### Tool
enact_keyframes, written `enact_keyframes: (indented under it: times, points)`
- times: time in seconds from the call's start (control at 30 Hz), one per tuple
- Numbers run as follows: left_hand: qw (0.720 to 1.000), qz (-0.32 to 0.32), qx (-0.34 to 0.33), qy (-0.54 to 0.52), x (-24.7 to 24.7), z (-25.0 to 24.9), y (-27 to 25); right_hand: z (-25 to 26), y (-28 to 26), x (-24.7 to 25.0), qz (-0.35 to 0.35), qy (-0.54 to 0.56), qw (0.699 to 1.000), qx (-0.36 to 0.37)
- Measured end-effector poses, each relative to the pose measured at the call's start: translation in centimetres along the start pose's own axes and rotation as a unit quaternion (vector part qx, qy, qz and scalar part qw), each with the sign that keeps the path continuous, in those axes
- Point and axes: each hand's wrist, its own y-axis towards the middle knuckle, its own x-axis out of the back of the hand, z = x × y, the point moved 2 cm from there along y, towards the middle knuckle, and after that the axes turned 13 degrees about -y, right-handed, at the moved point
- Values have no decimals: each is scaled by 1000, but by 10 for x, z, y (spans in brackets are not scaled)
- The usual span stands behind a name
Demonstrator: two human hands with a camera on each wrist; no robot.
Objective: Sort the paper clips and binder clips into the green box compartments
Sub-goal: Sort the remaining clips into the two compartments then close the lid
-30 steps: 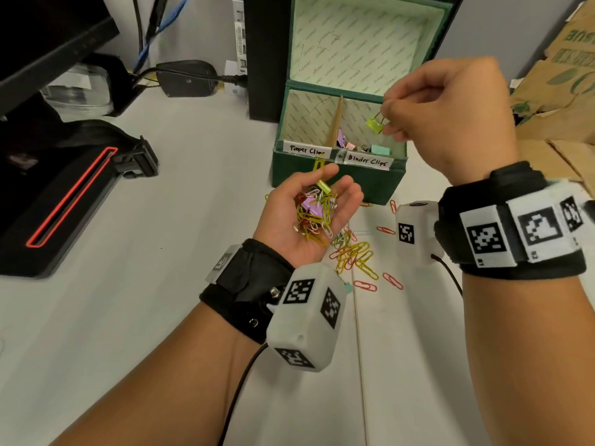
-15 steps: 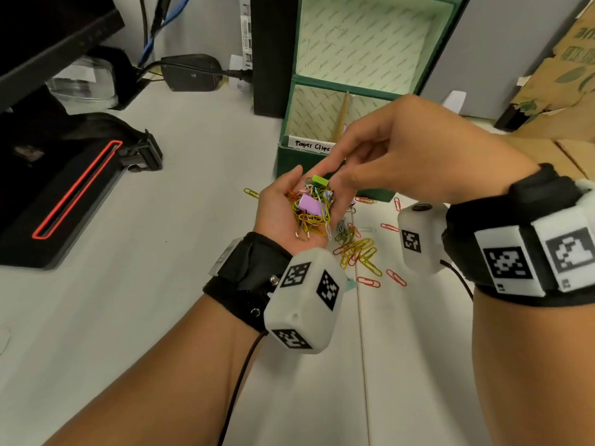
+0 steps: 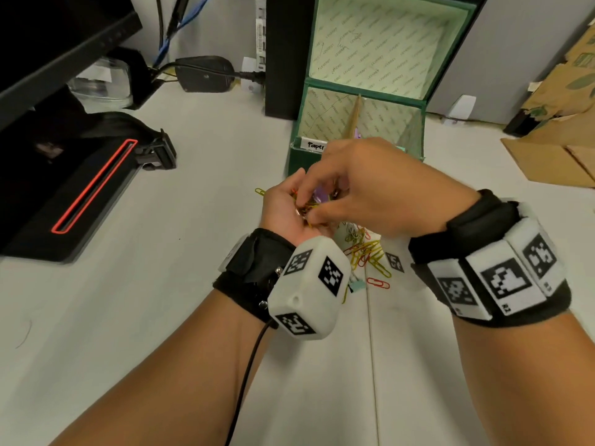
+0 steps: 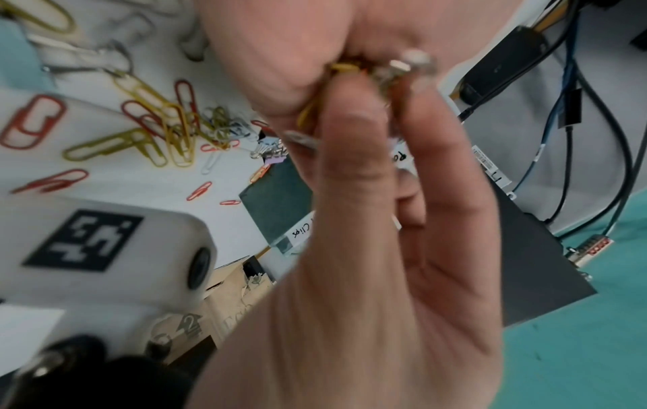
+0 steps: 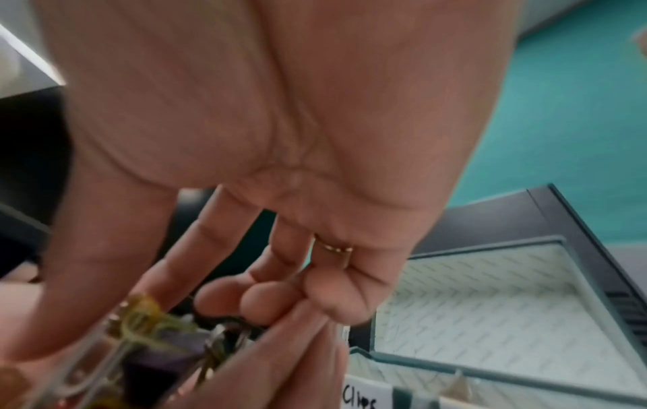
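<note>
My left hand [image 3: 280, 206] lies palm up in front of the green box [image 3: 297, 160] and carries a tangled heap of clips [image 3: 317, 201], yellow paper clips with a purple binder clip among them. My right hand [image 3: 309, 213] reaches down from above. Its thumb and forefinger pinch into the heap [image 5: 150, 326], and the other fingers are curled. Which clip they pinch is hidden. In the left wrist view the right fingers [image 4: 350, 116] meet my left palm [image 4: 273, 55]. The box lid stands open, and a divider [image 3: 353, 119] splits the inside.
Loose paper clips [image 3: 367, 252] lie on the white table under my hands, with a teal binder clip [image 3: 358, 285] and a purple one [image 4: 274, 158] nearby. A black device with a red stripe [image 3: 90, 188] sits left, cardboard [image 3: 553, 156] right, and a power adapter [image 3: 203, 74] behind.
My right hand was over the box's right compartment pinching a green binder clip. It has come back down without it, and its fingers now dig into the heap on my left palm.
</note>
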Motion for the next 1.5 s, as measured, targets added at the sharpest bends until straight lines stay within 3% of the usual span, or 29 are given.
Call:
enact_keyframes:
  times: [0.1, 0.23, 0.57, 0.8, 1.03, 1.1, 1.13, 1.23, 1.3, 1.4, 1.5]
  points:
    - [993, 42, 22, -112, -6, 4, -1, -6, -2, 6, -66, 79, 994, -30]
    - [985, 74, 40, -151, -7, 5, -3, -13, -4, 12, -129, 167, 975, -64]
    - [972, 86, 75, -205, -10, 3, -5, -27, -6, 15, -155, 240, 954, -96]
    - [971, 63, 101, -209, -8, 2, -3, -41, -11, 33, -263, 339, 893, -138]
    - [972, 62, 121, -191, -6, 2, 1, -77, -5, 48, -267, 380, 853, -239]
    - [973, 60, 117, -190, -6, 2, 1, -85, 0, 48, -300, 296, 866, -270]
    - [974, 58, 113, -189, -6, 3, 1, -88, 3, 47, -291, 224, 889, -275]
    - [976, 50, 112, -183, -5, 3, -1, -83, 6, 41, -130, 5, 957, -261]
    - [976, 44, 111, -181, -6, 2, -1, -73, 3, 40, -90, -15, 967, -236]
    - [977, 48, 98, -182, -9, 1, -2, -44, -5, 44, -94, 16, 979, -182]
    - [981, 71, 79, -162, -10, 3, -7, -13, -11, 37, -29, -2, 988, -149]
